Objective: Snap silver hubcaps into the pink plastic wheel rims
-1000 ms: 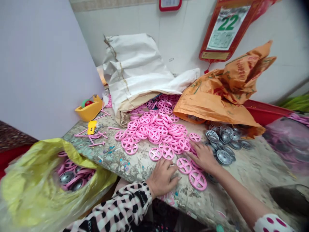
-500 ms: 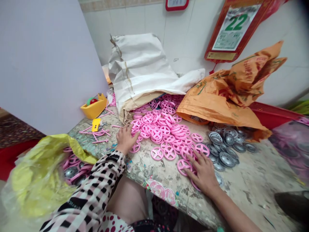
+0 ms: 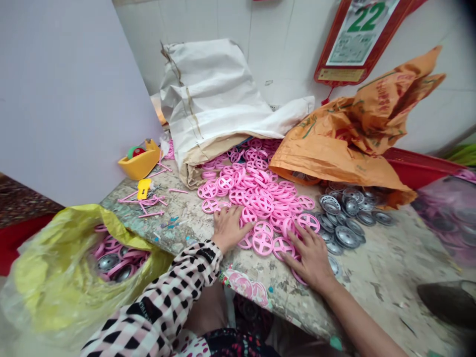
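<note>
A heap of pink plastic wheel rings (image 3: pixel 260 198) with cross spokes spreads over the worn table, spilling from a white woven sack (image 3: pixel 215 94). My left hand (image 3: pixel 231 229), in a checkered sleeve, lies at the heap's near left edge, fingers apart and touching the rings. On the right side my right hand (image 3: pixel 310 255) rests spread over a few rings at the near edge, some partly hidden under its fingers. Silver-grey wheel discs (image 3: pixel 345 235) lie in a pile just beyond my right hand, at the mouth of an orange sack (image 3: pixel 349 134).
Left of the heap are pink rods (image 3: pixel 152 214), a small yellow piece (image 3: pixel 144 189) and a yellow tape dispenser (image 3: pixel 139 161). A yellow plastic bag (image 3: pixel 55 263) with pink and grey wheels hangs at the table's left edge. A dark object (image 3: pixel 448 302) sits at far right.
My left hand has moved right along the near edge, and nearby rings have shifted right, closer to my right hand. My right hand stays almost in place. The view has tilted slightly down.
</note>
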Demonstrator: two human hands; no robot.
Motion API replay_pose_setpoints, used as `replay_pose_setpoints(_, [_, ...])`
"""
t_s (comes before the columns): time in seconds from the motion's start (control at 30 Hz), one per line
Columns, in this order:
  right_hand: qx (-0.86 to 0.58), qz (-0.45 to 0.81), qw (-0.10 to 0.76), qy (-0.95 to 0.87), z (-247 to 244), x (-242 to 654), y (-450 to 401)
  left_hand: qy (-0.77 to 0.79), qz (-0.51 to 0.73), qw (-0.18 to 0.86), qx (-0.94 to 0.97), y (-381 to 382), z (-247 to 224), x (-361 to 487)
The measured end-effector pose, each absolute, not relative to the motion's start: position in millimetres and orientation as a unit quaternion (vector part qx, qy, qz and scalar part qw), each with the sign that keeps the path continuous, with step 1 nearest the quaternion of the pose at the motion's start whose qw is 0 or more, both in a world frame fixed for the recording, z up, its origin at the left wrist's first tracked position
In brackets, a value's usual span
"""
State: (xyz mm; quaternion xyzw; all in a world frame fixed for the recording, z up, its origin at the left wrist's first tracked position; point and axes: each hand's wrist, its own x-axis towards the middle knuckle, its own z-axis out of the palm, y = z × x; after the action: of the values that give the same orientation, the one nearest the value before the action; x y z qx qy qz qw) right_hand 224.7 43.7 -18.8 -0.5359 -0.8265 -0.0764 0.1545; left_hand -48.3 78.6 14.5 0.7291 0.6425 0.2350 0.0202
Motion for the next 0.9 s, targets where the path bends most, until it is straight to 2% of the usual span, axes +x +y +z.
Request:
replay_pose_setpoints(0.23, [-0.556,-0.072,0.151,-0.814,-13.3,222.3,41.2,0.61,0.276,0.065,0.74,72.8,8.2,-31.3])
replay_pose_setpoints(0.47, [-0.567,-0.06,0.147,-0.808,-13.6,222.8,40.2,0.551,0.478,0.061,0.682,53.3,12.3,-67.7])
replay_pose_setpoints(0.67, [-0.565,-0.068,0.152,-0.808,-14.0,222.3,39.0,0.618,0.446,0.017,0.647,49.4,2.5,-101.8])
replay_pose_setpoints(0.9, [-0.57,-0.07,0.133,-0.807,-12.9,220.4,37.3,0.622,0.421,0.005,0.66,51.5,5.7,-93.4])
